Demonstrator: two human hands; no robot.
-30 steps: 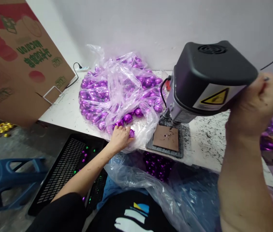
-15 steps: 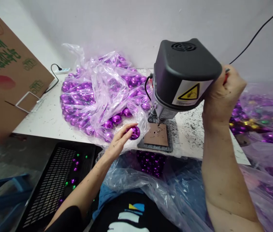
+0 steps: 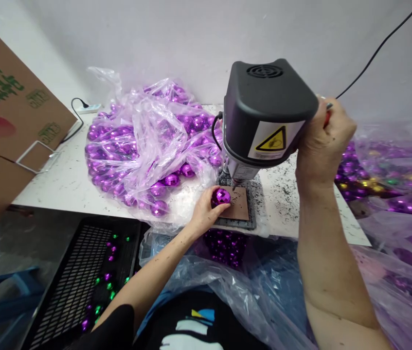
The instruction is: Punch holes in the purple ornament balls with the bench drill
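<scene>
Between the thumb and fingers of my left hand is a shiny purple faceted ball. It is over the left part of a brown board, just left of the bit of a black-topped drill press. My right hand is closed at the right side of the machine, with a bit of red showing by the fingers; the handle itself is mostly hidden. Left of the press, a clear plastic bag full of purple balls lies on the white table.
A cardboard box leans in at the left. Below the table are a black crate with small green and purple balls and a bag of purple balls. More bagged balls stand at right. Black shavings litter the tabletop.
My left hand has carried the purple ball right, from beside the bag to over the brown board. The right hand stays at the machine's side. The whole view has shifted slightly.
</scene>
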